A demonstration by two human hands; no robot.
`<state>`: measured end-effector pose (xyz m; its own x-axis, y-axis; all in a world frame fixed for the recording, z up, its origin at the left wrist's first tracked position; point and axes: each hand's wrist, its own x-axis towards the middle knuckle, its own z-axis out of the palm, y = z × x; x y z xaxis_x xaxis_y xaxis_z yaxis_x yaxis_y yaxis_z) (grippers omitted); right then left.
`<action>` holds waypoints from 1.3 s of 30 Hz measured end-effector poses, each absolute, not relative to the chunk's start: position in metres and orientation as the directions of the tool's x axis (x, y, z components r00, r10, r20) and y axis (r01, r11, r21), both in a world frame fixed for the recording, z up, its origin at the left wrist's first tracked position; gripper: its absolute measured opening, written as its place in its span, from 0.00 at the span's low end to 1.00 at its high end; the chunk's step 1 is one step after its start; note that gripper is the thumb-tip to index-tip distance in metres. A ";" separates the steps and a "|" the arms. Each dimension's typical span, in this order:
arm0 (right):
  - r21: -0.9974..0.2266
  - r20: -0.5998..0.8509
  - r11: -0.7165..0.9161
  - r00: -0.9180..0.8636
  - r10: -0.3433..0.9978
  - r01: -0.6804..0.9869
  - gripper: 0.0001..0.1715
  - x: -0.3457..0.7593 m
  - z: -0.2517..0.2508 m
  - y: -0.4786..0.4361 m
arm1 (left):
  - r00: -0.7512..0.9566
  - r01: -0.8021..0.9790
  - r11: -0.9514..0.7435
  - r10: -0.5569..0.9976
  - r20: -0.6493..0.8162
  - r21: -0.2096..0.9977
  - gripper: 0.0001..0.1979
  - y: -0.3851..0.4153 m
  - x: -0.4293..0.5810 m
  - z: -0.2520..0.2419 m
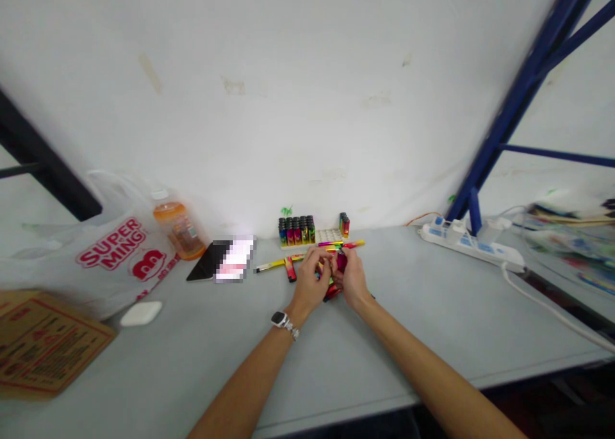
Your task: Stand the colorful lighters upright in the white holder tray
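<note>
My left hand and my right hand meet over the grey table, both with fingers curled. My right hand grips a small pink lighter. My left hand pinches something small and colourful beside it; I cannot make out what. More lighters lie loose under and around my hands. Just behind stands a pale tray with a row of upright lighters at its left and two more at its right. A watch sits on my left wrist.
A white plastic bag and an orange bottle stand at the left, with a phone, a white case and a cardboard box. A power strip with a cable lies at the right by a blue frame.
</note>
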<state>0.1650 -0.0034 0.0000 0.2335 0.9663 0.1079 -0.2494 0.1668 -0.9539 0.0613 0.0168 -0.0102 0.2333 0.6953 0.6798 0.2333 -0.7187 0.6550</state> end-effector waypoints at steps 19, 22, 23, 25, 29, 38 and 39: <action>-0.928 0.265 0.310 0.220 0.939 -0.205 0.23 0.184 0.004 0.008 | 0.173 0.243 -0.699 0.714 0.679 0.673 0.08 0.021 0.059 -0.013; -0.930 0.288 0.321 0.188 0.939 -0.177 0.20 0.199 0.002 0.013 | 0.202 0.240 -0.710 0.703 0.682 0.662 0.08 0.019 0.059 -0.011; -0.934 0.305 0.331 0.179 0.935 -0.138 0.20 0.205 0.002 0.016 | 0.211 0.240 -0.708 0.706 0.676 0.664 0.08 0.018 0.059 -0.010; -0.929 0.363 0.369 0.158 0.918 -0.011 0.18 0.218 0.002 0.022 | 0.225 0.238 -0.697 0.717 0.660 0.676 0.09 0.016 0.059 -0.009; -0.883 0.434 0.402 0.093 0.896 0.243 0.21 0.245 0.004 0.039 | 0.245 0.233 -0.678 0.734 0.633 0.697 0.09 0.015 0.060 -0.008; -0.804 0.529 0.423 0.176 0.830 0.418 0.15 0.274 -0.002 0.076 | 0.240 0.251 -0.675 0.737 0.631 0.693 0.08 0.017 0.058 -0.010; -0.789 0.544 0.434 0.165 0.823 0.435 0.15 0.275 -0.005 0.078 | 0.241 0.251 -0.678 0.735 0.633 0.691 0.08 0.017 0.059 -0.010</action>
<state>0.2748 0.0776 -0.0048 0.1651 0.8226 0.5441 0.4350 0.4344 -0.7887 0.0585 0.0166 -0.0097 0.2408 0.7354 0.6334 0.2505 -0.6776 0.6915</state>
